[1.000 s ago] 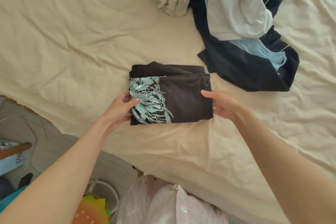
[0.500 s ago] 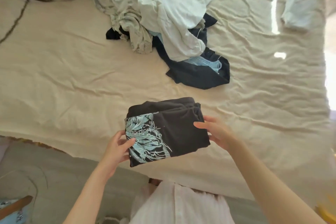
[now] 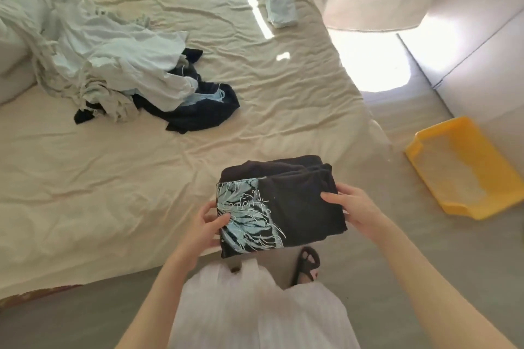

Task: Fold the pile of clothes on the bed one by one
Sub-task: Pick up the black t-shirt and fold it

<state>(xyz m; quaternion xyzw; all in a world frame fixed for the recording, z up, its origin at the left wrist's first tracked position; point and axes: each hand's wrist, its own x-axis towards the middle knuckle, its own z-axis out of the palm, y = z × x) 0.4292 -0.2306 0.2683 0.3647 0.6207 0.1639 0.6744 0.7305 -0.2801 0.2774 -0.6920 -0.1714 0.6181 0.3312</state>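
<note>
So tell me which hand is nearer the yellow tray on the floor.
Right. The right hand grips the folded black shirt on the edge that faces the yellow tray; the left hand holds the shirt's opposite edge, farther from the tray.

Bright daylight glare upper right; soft, wide-angle distortion.

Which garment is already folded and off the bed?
The black printed shirt, a neat rectangle held between left hand and right hand; the pile lies crumpled on the bed.
</note>
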